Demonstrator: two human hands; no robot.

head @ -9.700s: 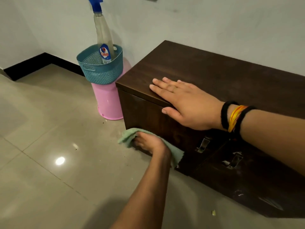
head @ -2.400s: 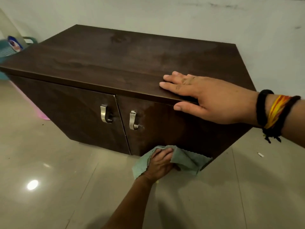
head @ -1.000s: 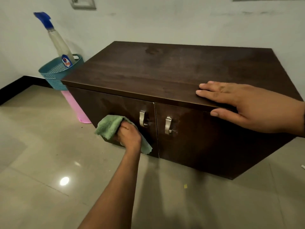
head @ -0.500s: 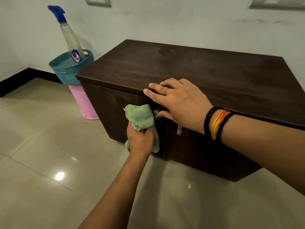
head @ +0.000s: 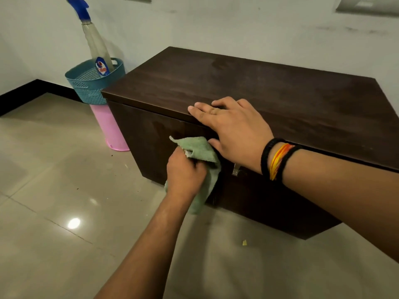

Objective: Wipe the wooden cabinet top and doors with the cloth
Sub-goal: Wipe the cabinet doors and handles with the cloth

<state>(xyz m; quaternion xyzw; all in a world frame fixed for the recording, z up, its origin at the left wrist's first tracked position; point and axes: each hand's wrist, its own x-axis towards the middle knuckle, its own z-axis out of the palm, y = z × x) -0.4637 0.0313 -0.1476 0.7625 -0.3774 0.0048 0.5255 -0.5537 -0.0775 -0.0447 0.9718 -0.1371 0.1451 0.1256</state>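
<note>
Left hand (head: pixel 185 175) clamps the bunched green cloth (head: pixel 199 152) against the left door of the cabinet (head: pixel 280 100), now high up by the handles; a second ago it rubbed lower on that door. Right hand (head: pixel 234 128), fingers loosely spread and curled over the cabinet's front edge, has slid leftward. One handle (head: pixel 236 169) shows. Judged: door wiping continues around the handles.

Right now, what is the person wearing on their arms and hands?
Both arms are bare, with no sleeves or gloves. The right hand has wrist bands just behind it: black cords with orange and yellow threads between them. The left hand and its wrist wear nothing.
</note>
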